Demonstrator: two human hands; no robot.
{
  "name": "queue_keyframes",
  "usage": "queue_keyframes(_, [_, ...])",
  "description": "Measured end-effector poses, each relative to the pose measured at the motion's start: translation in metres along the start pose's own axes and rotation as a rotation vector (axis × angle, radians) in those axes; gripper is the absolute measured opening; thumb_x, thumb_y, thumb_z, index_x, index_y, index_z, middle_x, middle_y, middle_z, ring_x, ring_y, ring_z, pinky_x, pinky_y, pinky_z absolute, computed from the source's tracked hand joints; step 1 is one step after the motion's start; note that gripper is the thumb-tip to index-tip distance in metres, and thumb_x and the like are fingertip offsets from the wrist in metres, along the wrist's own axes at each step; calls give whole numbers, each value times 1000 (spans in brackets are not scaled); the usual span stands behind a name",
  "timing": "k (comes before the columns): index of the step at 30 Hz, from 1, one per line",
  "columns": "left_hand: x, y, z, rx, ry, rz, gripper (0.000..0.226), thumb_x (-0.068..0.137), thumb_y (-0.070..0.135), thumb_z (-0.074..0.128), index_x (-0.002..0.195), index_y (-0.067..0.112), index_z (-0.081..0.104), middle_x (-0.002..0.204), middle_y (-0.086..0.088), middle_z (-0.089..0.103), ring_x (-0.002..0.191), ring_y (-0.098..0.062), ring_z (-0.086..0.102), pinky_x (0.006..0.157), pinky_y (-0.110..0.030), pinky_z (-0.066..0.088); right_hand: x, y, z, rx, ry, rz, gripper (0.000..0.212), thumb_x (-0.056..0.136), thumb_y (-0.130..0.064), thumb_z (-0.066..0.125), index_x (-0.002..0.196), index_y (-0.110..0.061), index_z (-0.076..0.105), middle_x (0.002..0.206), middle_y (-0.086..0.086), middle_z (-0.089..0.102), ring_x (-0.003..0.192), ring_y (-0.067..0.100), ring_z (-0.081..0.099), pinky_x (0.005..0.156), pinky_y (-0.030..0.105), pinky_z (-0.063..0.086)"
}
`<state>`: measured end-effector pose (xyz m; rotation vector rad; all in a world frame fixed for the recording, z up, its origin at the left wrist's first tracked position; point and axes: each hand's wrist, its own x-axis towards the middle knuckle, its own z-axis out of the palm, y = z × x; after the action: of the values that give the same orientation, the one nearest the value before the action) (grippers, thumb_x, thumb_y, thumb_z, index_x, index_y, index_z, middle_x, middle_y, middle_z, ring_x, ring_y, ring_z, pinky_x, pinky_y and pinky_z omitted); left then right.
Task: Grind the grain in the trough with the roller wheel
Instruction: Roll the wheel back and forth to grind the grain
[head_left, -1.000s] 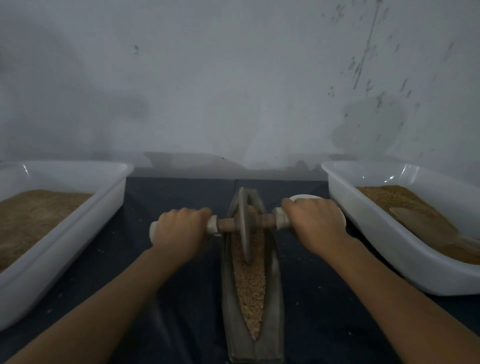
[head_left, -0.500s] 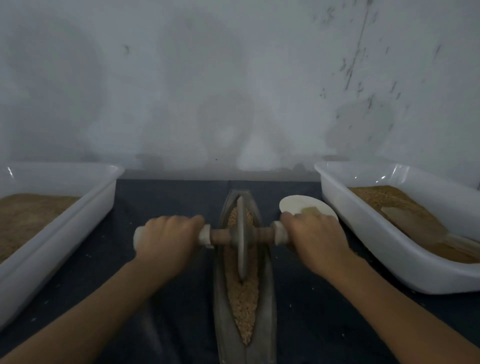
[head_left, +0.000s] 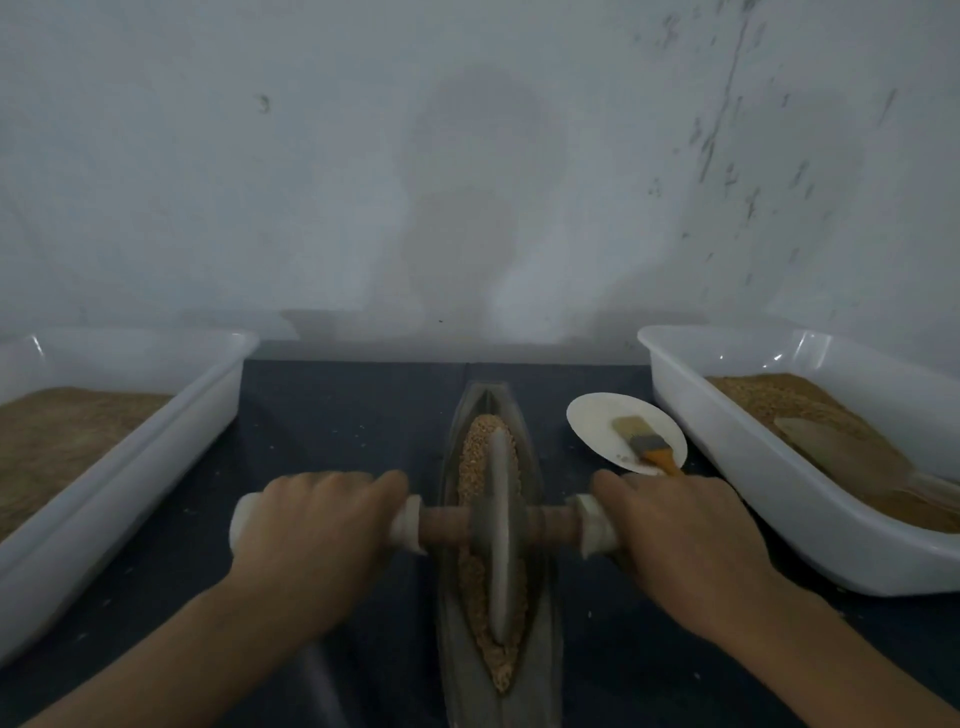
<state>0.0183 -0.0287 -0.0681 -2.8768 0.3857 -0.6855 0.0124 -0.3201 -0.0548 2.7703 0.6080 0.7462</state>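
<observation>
Both handles of the roller wheel (head_left: 497, 530) were gripped, one by the left hand (head_left: 317, 525), one by the right hand (head_left: 680, 535). The disc was stood upright in the grain (head_left: 470, 457) within the trough (head_left: 452, 649).

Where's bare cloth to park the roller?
Widest bare patch: between left tub and trough, ahead of left hand. Narrow strip behind trough by the wall. Right of trough is crowded: plate with brush, right tub.

hands (head_left: 317, 525): 2; roller wheel (head_left: 500, 535): 1; trough (head_left: 540, 670): 1; tubs (head_left: 769, 499): 2; dish (head_left: 597, 426): 1; brush (head_left: 647, 441): 1
</observation>
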Motion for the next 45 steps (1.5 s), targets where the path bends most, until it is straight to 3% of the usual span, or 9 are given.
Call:
queue_keyframes(4, [28, 1, 14, 17, -12, -51, 26, 83, 47, 56, 77, 34, 35, 70, 12, 49, 63, -12, 54, 55, -28, 32, 28, 3, 20, -67, -73, 40, 27, 76, -29, 74, 90, -28, 51, 75, -5, 62, 63, 15, 58, 49, 28, 40])
queue_keyframes(9, [66, -3, 43, -25, 17, -139, 27, 86, 48, 54, 75, 30, 37, 71, 8, 54, 64, -18, 55, 55, -29, 32, 73, 11, 35, -117, -54, 66, 24, 84, -25, 67, 100, -23, 50, 84, -2, 62, 70, 18, 60, 57, 32, 47])
queue_keyframes(16, [22, 0, 8, -7, -13, -27, 24, 84, 46, 55, 79, 34, 34, 71, 12, 49, 61, -11, 49, 55, -28, 30, 30, 6, 19, -54, -105, 14, 31, 76, -30, 73, 92, -29, 47, 79, -6, 61, 71, 16, 60, 55, 30, 39])
queue_keyframes(21, [-8, 1, -11, -23, 30, 82, 55, 42, 36, 87, 64, 32, 36, 49, 11, 45, 36, -12, 42, 44, -20, 20, -1, 0, -3, 14, -2, -8, 52, 34, -25, 92, 66, -25, 50, 48, -4, 49, 36, 12, 46, 30, 24, 31])
queue_keyframes(26, [30, 0, 15, 33, 66, 11, 29, 74, 39, 70, 74, 31, 42, 65, 8, 57, 55, -17, 57, 50, -27, 30, 36, 7, 28, -60, -33, 41, 26, 74, -27, 74, 86, -26, 51, 71, -5, 60, 63, 21, 59, 53, 31, 44])
queue_keyframes(33, [62, -5, 33, -5, 85, -44, 19, 87, 37, 59, 82, 25, 44, 80, 4, 62, 71, -24, 63, 55, -31, 37, 71, 17, 43, -62, -23, 53, 23, 80, -23, 68, 91, -21, 48, 75, 0, 59, 65, 21, 58, 57, 35, 51])
queue_keyframes(36, [36, -7, 20, -50, 42, -3, 19, 85, 39, 60, 82, 30, 43, 76, 8, 58, 67, -17, 59, 59, -31, 45, 44, 11, 27, -51, -22, 18, 26, 76, -28, 72, 90, -24, 50, 74, -4, 60, 65, 20, 58, 56, 35, 49])
queue_keyframes(40, [1, -4, -5, -18, 134, 157, 48, 49, 33, 86, 67, 30, 41, 52, 10, 46, 40, -14, 47, 45, -23, 24, -1, 0, 3, 69, 80, 10, 49, 41, -25, 91, 72, -25, 54, 54, -6, 53, 41, 13, 50, 34, 28, 41])
queue_keyframes(45, [17, -5, 5, 39, 96, 147, 40, 53, 31, 85, 68, 26, 48, 55, 8, 51, 43, -17, 51, 46, -25, 26, 10, 3, 18, -28, 5, 46, 45, 47, -25, 90, 71, -26, 52, 52, -3, 53, 42, 14, 51, 41, 26, 29])
